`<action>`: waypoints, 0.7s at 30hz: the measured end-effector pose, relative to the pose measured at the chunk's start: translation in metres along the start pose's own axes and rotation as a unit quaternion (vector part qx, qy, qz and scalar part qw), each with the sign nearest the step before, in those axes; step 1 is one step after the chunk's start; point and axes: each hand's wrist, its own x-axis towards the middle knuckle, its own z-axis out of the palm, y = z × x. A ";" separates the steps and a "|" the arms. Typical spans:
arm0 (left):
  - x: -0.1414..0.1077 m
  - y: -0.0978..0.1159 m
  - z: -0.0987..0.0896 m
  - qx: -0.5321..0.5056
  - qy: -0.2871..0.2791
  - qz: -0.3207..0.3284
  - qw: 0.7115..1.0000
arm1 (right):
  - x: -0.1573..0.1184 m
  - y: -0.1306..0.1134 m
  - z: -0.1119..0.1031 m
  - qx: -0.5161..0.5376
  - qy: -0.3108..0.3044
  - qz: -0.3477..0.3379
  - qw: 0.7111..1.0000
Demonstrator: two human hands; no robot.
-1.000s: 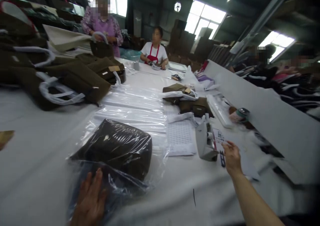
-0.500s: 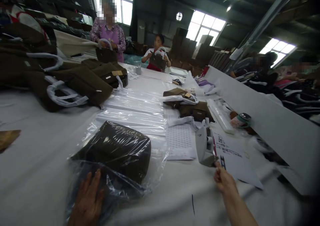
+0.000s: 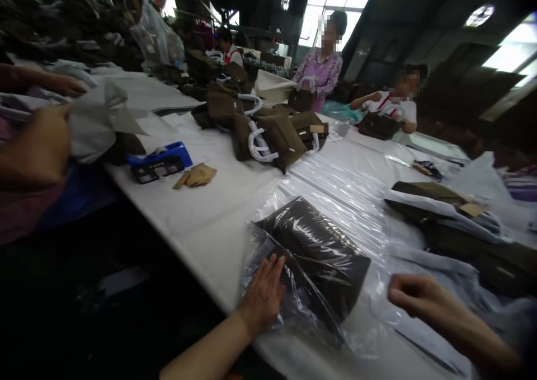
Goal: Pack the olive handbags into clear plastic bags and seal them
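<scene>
A dark olive handbag lies on the white table inside a clear plastic bag. My left hand rests flat on the folded near-left part of the plastic, fingers stretched out. To the right of the wrapped bag, my right hand hovers with its fingers curled and the thumb pressed in. Whatever may be between those fingertips is too small or blurred to make out. Beyond the wrapped handbag lie flat clear plastic bags.
Olive handbags with white-wrapped handles are heaped at the back; another handbag lies at right. A blue tape dispenser and brown paper sit near the left edge. Co-workers stand at the back and left.
The view has swung left. My right hand has come away from the grey tape dispenser toward the wrapped handbag. My left hand still lies on the plastic.
</scene>
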 end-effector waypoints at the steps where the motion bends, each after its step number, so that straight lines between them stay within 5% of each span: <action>1: -0.001 0.001 0.000 -0.006 0.001 -0.001 1.000 | 0.022 -0.038 0.017 -0.015 -0.074 -0.050 0.996; 3: -0.005 0.001 0.000 -0.019 0.000 -0.004 1.000 | 0.059 -0.098 0.053 -0.098 -0.167 -0.128 0.973; 5: -0.007 0.000 0.002 -0.029 -0.003 -0.010 1.000 | 0.087 -0.130 0.087 -0.289 -0.168 -0.192 0.923; 8: -0.009 0.000 0.004 -0.031 0.010 -0.022 0.999 | 0.112 -0.139 0.125 -0.498 -0.097 -0.216 0.834; 10: -0.009 0.000 0.005 -0.018 0.020 -0.019 0.999 | 0.122 -0.134 0.137 -0.533 -0.072 -0.201 0.819; 13: -0.007 0.001 0.004 0.003 0.001 0.007 1.000 | 0.132 -0.128 0.127 -0.558 -0.036 -0.172 0.811; 17: -0.004 0.001 0.000 0.013 -0.032 0.013 0.999 | 0.143 -0.123 0.077 -0.562 0.037 -0.094 0.821; 21: -0.002 0.000 0.000 0.035 -0.036 0.016 0.999 | 0.140 -0.112 0.055 -0.464 0.122 -0.083 0.873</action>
